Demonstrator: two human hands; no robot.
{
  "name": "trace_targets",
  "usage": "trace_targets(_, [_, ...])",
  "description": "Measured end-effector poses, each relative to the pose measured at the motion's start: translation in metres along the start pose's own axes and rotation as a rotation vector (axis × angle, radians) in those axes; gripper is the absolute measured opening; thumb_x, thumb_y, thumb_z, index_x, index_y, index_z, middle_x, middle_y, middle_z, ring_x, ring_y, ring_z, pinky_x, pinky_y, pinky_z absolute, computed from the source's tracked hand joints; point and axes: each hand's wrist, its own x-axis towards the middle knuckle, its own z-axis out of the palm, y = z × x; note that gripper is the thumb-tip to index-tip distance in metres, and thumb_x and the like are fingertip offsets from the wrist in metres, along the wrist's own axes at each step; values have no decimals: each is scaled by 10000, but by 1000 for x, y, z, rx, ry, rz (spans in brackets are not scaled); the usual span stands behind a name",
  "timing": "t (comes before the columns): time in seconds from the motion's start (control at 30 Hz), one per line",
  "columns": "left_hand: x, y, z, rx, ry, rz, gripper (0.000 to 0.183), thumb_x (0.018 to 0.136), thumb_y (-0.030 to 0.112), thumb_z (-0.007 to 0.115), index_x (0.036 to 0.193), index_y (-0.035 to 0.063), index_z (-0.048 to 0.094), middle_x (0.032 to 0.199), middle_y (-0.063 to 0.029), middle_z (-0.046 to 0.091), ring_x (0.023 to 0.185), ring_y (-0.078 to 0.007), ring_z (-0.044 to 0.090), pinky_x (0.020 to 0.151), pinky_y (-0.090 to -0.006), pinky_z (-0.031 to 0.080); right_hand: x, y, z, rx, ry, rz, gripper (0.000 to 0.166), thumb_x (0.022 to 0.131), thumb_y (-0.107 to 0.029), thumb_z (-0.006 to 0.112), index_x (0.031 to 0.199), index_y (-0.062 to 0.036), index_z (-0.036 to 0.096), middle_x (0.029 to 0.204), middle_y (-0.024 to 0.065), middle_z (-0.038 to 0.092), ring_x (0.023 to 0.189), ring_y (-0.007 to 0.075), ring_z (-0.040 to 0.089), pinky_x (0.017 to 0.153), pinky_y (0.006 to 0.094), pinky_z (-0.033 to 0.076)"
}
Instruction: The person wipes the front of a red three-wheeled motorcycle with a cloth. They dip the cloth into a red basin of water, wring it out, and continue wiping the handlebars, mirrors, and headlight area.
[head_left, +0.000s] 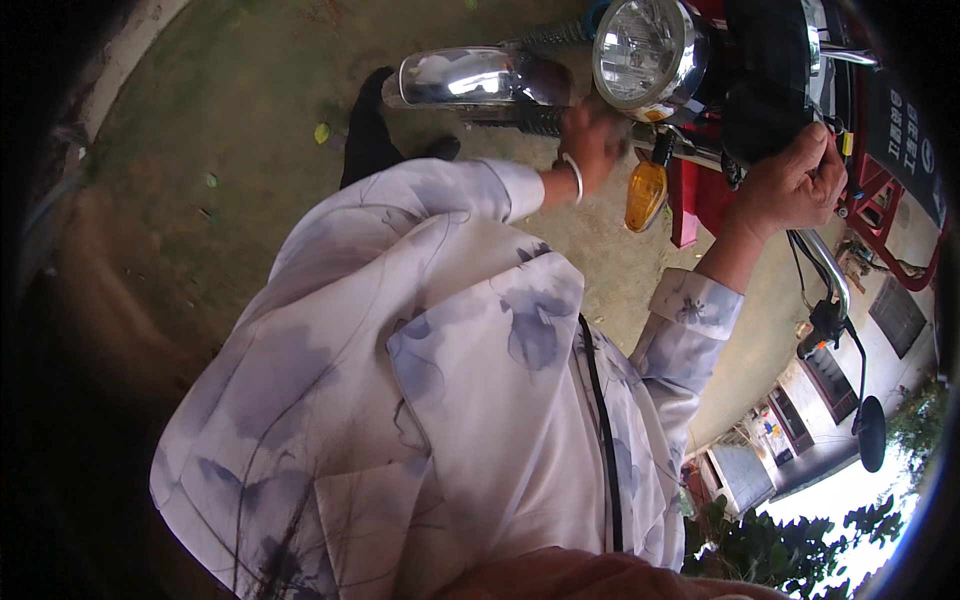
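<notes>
My left hand (592, 148), with a pale bangle (574, 178) on its wrist, is blurred by motion below the round headlight (639, 54) of a red motor vehicle with handlebars. A dark patch shows at its fingertips, too blurred to name. My right hand (796, 180) has its fingers curled and its thumb on the rim of the black instrument housing (769, 82) behind the headlight. An amber turn signal (646, 196) hangs between the two hands. Left of the headlight is the chrome front fender (465, 76).
A handlebar (831, 262) with a black mirror (870, 433) extends to the lower right. Red frame bars (892, 202) and a dark panel (904, 135) with writing stand behind. A dark-clad leg (371, 127) is by the fender on the earthen ground (247, 97). Buildings (787, 435) stand beyond.
</notes>
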Motion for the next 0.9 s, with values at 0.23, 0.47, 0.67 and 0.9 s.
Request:
trace_targets(0.23, [-9,-16,-18,-295,-80,-84,524,741,121,703,1221,18,519,1370,-225,353,1267,-418,343,1070,-468,304,1,-4,0,-22,-12,-12,259,875,-278,657,861,-20,684,810,106,656,771,263,617,700,353,480])
trace_targets(0.47, [-4,-43,-17,248,-153,352,671,761,67,630,1380,47,373,1380,-231,326,1265,-431,335,1060,-521,300,1,-1,5,-26,0,-47,306,885,-321,644,870,-20,692,824,100,673,784,258,626,711,361,479])
trace_targets(0.67, [-20,-199,-17,-66,-185,-301,399,821,116,601,1205,27,540,1066,-222,629,955,-378,618,853,-420,497,4,0,6,-11,-2,-67,306,886,-332,640,867,-32,701,828,91,677,775,253,627,691,364,476])
trace_targets(0.9, [84,-152,-18,124,35,-323,363,802,230,639,1116,52,602,1009,-224,617,938,-447,574,796,-484,473,1,1,2,-13,0,2,304,889,-326,636,866,-31,707,833,96,678,769,250,623,682,359,473])
